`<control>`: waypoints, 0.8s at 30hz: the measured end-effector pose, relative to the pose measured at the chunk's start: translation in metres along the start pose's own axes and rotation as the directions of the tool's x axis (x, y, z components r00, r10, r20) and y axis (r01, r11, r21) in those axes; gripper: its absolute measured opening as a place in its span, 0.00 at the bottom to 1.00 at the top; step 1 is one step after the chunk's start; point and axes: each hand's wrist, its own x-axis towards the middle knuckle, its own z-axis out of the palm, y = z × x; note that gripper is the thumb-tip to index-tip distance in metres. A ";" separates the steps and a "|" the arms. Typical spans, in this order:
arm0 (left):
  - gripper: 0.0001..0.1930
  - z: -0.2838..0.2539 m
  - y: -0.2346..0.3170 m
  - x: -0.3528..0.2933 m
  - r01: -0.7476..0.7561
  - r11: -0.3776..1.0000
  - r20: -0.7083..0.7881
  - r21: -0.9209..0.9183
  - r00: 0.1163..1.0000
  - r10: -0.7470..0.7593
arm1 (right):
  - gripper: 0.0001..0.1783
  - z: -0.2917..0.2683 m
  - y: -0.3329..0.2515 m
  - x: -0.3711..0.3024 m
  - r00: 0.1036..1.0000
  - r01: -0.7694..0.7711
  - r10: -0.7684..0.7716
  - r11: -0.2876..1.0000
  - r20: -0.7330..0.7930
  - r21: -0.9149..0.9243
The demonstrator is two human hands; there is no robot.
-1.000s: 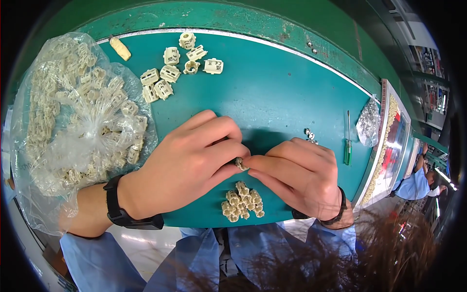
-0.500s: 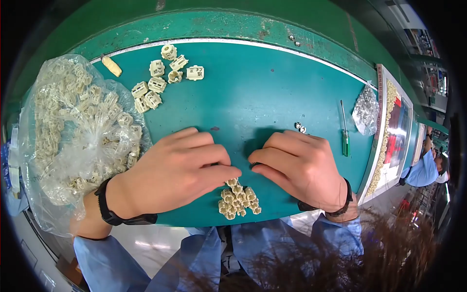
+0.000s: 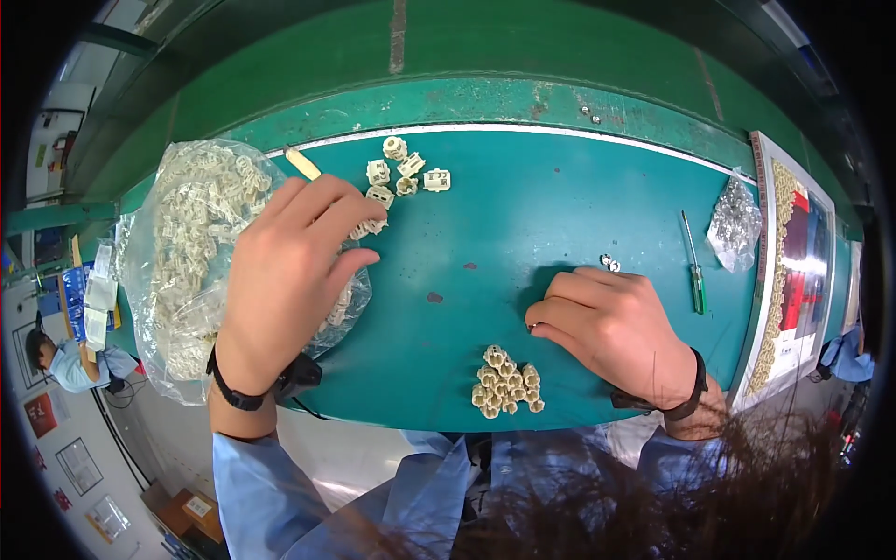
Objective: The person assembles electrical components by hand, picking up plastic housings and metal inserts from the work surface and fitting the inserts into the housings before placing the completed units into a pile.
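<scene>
My left hand (image 3: 299,257) reaches over the cream plastic housings. Its thumb is spread apart from the fingers, and the fingertips are at a housing (image 3: 371,227) that they partly cover. Beyond them stands a loose group of similar housings (image 3: 408,166). My right hand (image 3: 607,322) hovers above the green mat (image 3: 467,243) with thumb and forefinger pinched together. A tiny dark bit shows at that pinch, too small to name. Between my hands, near the front edge, sits a cluster of small cream tubular parts (image 3: 506,381). Two small shiny metal pieces (image 3: 609,263) lie just beyond my right hand.
A clear bag full of cream parts (image 3: 191,271) lies at the left, partly behind my left hand. On the right are a green-handled screwdriver (image 3: 697,280), a small bag of metal bits (image 3: 735,224) and a white-framed board (image 3: 761,280). A cream stubby object (image 3: 301,162) lies at the back.
My left hand has left the small cream cluster, moved left and away from me to the housings, and spread its thumb. My right hand stays pinched. The whole view has shifted.
</scene>
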 end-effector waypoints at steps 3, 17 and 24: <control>0.16 0.008 -0.008 -0.001 -0.002 0.999 0.000 0.032 1.000 0.002 | 0.09 0.001 -0.002 0.000 1.000 0.016 -0.017 1.000 -0.020 -0.008; 0.15 0.068 0.037 -0.010 -0.206 0.844 -0.023 -0.494 0.974 0.224 | 0.10 -0.003 -0.007 0.002 0.993 -0.037 0.052 0.989 -0.107 0.141; 0.15 0.087 0.041 -0.015 -0.211 0.818 -0.059 -0.535 0.975 0.213 | 0.13 0.006 -0.019 0.012 0.972 0.002 0.046 0.979 -0.229 0.206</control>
